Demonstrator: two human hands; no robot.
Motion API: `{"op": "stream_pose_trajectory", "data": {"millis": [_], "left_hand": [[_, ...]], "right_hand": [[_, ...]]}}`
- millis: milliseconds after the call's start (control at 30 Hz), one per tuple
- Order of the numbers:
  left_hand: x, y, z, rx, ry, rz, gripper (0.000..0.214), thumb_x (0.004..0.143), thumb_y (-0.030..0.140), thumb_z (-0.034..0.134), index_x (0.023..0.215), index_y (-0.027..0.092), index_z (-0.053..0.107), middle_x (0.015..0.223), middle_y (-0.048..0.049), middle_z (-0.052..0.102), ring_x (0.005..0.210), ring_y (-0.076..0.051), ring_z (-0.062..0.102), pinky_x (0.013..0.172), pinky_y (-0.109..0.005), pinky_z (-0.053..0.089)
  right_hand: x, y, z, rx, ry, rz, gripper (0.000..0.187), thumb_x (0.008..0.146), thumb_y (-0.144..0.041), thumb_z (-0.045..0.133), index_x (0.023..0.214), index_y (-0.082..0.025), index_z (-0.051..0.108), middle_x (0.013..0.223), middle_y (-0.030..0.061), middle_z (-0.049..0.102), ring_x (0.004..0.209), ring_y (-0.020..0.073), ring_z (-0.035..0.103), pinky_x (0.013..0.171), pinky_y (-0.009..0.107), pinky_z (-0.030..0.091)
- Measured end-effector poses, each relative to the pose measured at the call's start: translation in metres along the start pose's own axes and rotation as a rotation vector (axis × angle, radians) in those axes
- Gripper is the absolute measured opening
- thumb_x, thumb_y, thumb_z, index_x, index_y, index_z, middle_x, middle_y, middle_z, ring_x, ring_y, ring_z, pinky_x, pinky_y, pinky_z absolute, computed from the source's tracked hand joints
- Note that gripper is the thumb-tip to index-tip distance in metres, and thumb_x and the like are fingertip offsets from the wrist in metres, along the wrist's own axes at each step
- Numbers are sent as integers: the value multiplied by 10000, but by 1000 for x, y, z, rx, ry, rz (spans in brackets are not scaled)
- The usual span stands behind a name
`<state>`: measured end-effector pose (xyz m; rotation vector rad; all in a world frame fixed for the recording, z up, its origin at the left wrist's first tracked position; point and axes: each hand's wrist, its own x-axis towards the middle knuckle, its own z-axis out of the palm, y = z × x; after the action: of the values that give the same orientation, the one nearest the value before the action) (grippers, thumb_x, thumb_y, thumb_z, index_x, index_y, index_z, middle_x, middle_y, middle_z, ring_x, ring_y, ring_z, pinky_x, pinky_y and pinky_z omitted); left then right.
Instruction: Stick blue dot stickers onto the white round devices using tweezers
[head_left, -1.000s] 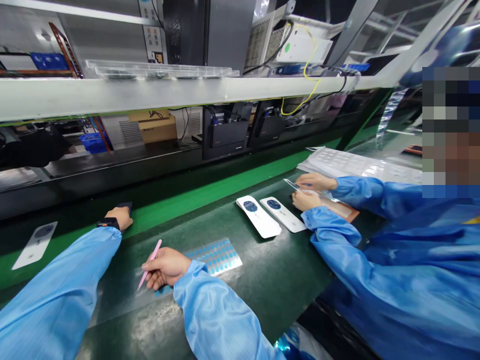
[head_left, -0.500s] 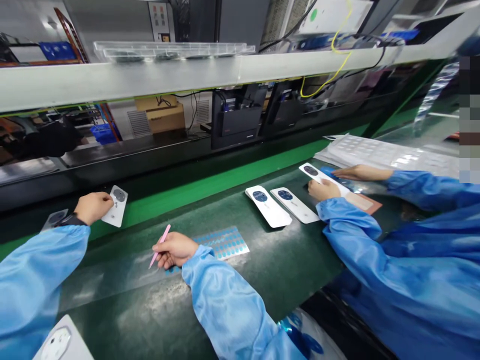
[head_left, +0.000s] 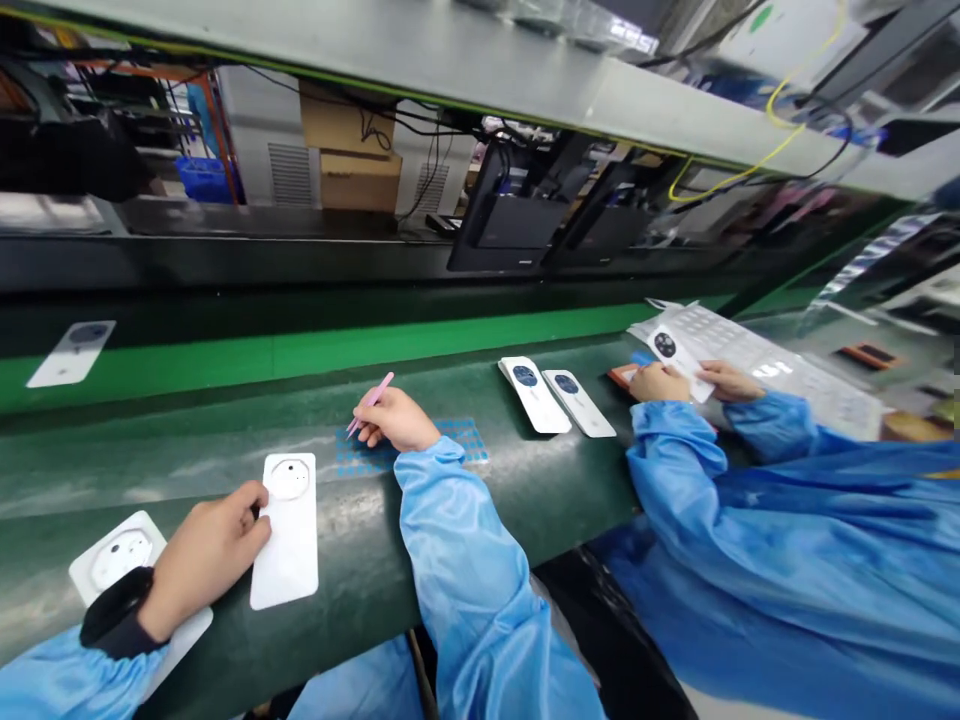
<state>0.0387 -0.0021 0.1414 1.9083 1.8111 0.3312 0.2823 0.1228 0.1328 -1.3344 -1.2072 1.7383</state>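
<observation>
My left hand [head_left: 210, 555] grips the edge of a long white card [head_left: 285, 560] with a round printed end. Under my left wrist lies a second white card [head_left: 120, 560] with a round part. My right hand [head_left: 397, 420] is shut on pink tweezers [head_left: 373, 403], their tips pointing down and resting just above a sheet of small blue round stickers [head_left: 457, 442]. The sheet is partly hidden by that hand. Two white cards with dark blue circles [head_left: 525, 395] [head_left: 577, 403] lie farther along the bench.
A co-worker in a blue gown holds a white card [head_left: 675, 358] in both hands, above a clear plastic sheet [head_left: 787, 375]. Another white card [head_left: 71, 353] lies on the green strip. Black monitors [head_left: 517, 210], cardboard boxes [head_left: 349, 150] and a blue crate [head_left: 202, 180] stand beyond the bench.
The view has swung and tilted. My left hand has come nearer with the white card, and more cards show by it. The co-worker has lifted a card and turned toward the plastic sheet.
</observation>
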Motion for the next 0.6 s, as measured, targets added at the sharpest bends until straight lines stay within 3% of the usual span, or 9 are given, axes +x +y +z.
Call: {"op": "stream_pose_trajectory", "data": {"millis": [100, 200, 300, 600], "left_hand": [[7, -13, 10, 46, 44, 108, 303, 819, 528, 381, 767, 299, 572, 545, 23, 630, 563, -218, 645, 604, -329, 490], [18, -28, 23, 52, 160, 328, 353, 866, 583, 501, 851, 284, 688, 894, -55, 796, 921, -276, 752, 828, -389, 575], [27, -41, 38, 118, 181, 485, 339, 887, 576, 588, 1006, 307, 758, 1144, -76, 818, 1194, -353, 708, 967, -500, 556], [27, -49, 48, 103, 171, 568, 314, 904, 583, 632, 1045, 336, 765, 1226, -66, 817, 1253, -394, 697, 973, -564, 549]], "right_hand": [[2, 7, -4, -114, -70, -15, 267, 895, -81, 726, 689, -162, 578, 548, 1, 681, 433, 88, 613, 411, 127, 490], [1, 11, -6, -187, -168, -5, 252, 871, -127, 769, 698, -161, 589, 591, 8, 711, 457, 84, 626, 428, 131, 510], [-2, 13, -6, -207, -223, 16, 276, 851, -181, 827, 709, -160, 592, 599, -2, 708, 470, 85, 634, 438, 138, 523], [-2, 16, -8, -230, -163, 110, 277, 858, -179, 846, 739, -155, 597, 615, 2, 711, 492, 94, 655, 445, 146, 535]]}}
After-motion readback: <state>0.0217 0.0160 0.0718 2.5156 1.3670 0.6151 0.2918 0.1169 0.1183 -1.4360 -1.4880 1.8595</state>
